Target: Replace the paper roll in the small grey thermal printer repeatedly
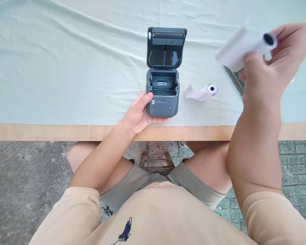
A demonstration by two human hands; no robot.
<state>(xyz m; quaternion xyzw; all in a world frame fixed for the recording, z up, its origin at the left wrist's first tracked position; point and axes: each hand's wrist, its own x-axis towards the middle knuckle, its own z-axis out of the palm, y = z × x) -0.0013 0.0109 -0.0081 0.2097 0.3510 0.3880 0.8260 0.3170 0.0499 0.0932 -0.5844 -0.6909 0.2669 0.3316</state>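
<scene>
A dark grey label printer (pixel 162 102) stands near the table's front edge with its lid (pixel 165 51) raised and its paper bay showing bare. My left hand (pixel 140 114) grips the printer's lower left side, thumb at the front rim and fingers under the base. Up at the right, my right hand (pixel 267 64) holds a roll of white paper (pixel 257 47) with a dark core, a loose flap hanging off to its left. The hand is slightly blurred. Between the printer and this hand lies a smaller paper roll (pixel 212 89), its strip partly unrolled leftward.
A dark-edged flat object (pixel 234 80) lies under my right hand, mostly hidden. A pale, wrinkled cloth (pixel 66 68) covers the table, whose wooden front edge (pixel 40 132) runs just before my knees. A wooden stool (pixel 156 163) shows between my legs.
</scene>
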